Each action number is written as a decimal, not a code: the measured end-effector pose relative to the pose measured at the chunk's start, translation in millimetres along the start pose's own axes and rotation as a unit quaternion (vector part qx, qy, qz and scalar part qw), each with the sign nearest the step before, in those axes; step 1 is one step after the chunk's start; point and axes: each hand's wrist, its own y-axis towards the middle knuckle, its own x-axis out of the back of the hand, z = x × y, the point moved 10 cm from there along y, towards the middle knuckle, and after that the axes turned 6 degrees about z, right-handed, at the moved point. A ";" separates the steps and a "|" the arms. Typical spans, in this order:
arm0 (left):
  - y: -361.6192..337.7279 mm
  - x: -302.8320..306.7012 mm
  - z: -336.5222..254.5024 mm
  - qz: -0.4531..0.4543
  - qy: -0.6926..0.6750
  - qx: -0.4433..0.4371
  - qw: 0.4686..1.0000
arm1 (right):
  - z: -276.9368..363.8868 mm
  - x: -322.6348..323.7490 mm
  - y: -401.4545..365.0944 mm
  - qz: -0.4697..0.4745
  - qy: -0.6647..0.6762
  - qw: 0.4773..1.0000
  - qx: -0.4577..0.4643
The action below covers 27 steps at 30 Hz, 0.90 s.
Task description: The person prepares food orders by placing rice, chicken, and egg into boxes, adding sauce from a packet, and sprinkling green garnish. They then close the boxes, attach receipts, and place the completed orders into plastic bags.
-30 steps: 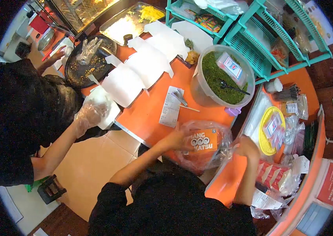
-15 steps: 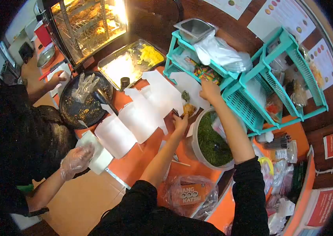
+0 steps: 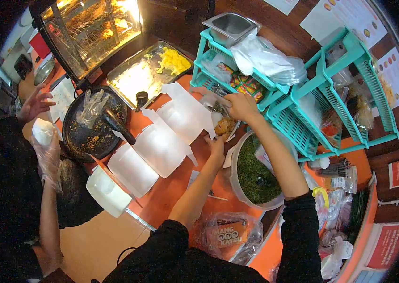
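My left hand [image 3: 217, 147] grips the near edge of an open white paper food box [image 3: 232, 137], thumb up on its rim. Browned fried food [image 3: 225, 125] lies inside, with something white and dark beside it. Above the box's far side is my right hand [image 3: 243, 107], its fingers closed and pointing left. A dark, shiny item [image 3: 219, 89] shows near its fingertips, but I cannot make out what the hand holds. A round clear tub of chopped green herbs [image 3: 261, 172] stands just right of my left hand.
Several open white boxes [image 3: 164, 144] line the orange counter. Left, a co-worker's gloved hand [image 3: 43, 155] holds a white lump [image 3: 42, 132] near a black stone mortar [image 3: 72, 141]. Behind are a metal tray [image 3: 119, 70], a lit food warmer [image 3: 91, 37] and teal racks [image 3: 298, 118].
My right hand has moved slightly left, from the rack's packets to above the box. The co-worker's gloved hand has risen from the nearest box, now with a white lump.
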 end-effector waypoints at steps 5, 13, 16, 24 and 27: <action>0.0 -19.4 11.8 0.133 -0.141 0.088 0.977 | -7.9 12.6 -7.9 -0.053 0.015 0.998 0.011; -38.1 -64.1 -33.4 0.162 0.031 0.100 0.981 | -11.2 50.1 -23.4 -0.115 0.050 0.992 0.012; -53.7 -86.5 -74.2 0.171 0.046 -0.007 0.984 | -7.4 78.7 -41.1 -0.164 0.088 0.982 0.017; -55.9 -135.1 -128.1 0.252 -0.058 -0.127 0.958 | 5.3 143.7 -70.9 -0.260 0.094 0.960 0.040; -104.4 -142.0 -170.0 0.136 -0.020 -0.114 0.984 | 13.6 181.2 -90.9 -0.287 0.088 0.953 0.035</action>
